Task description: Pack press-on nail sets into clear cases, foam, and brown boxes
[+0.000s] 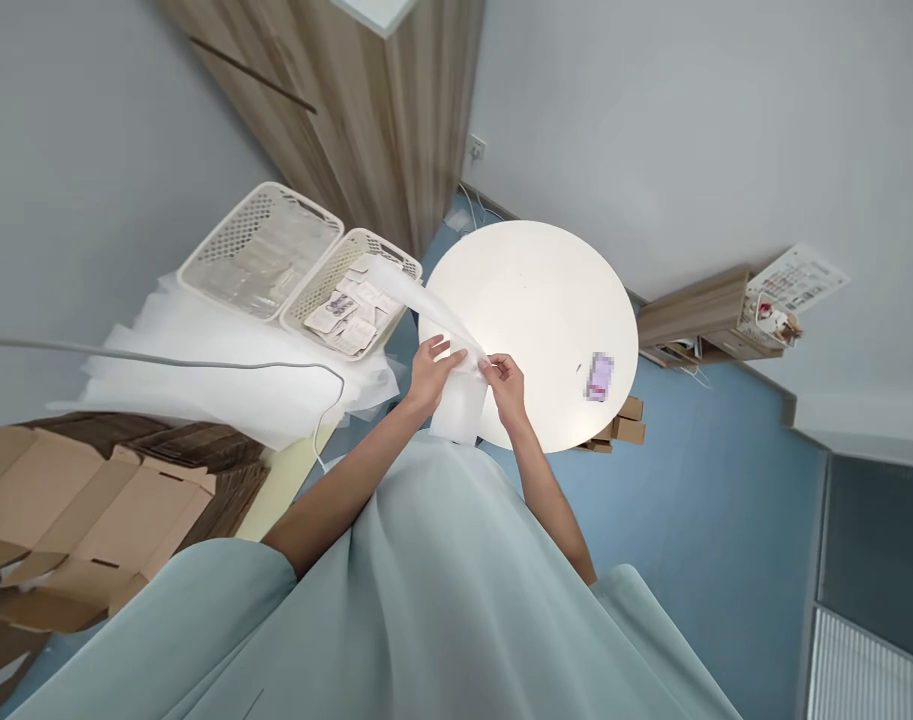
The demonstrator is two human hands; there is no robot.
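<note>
A thin white foam packaging sheet (460, 405) hangs between my hands at the near left edge of the round table. One long flap of it stretches up and left over the basket of cards. My left hand (432, 375) has its thumb and forefinger on the sheet, its other fingers loosely spread. On the other side, my right hand (505, 385) pinches the sheet between thumb and fingertips. Whether anything lies inside the folded sheet cannot be seen.
The white round table (531, 290) bears a blurred purple item (599, 377). On the left are a basket of clear bags (261, 250), a basket of printed cards (351, 310), stacked foam sheets (201, 370), a grey cable (201, 361) and flattened cardboard boxes (126, 510).
</note>
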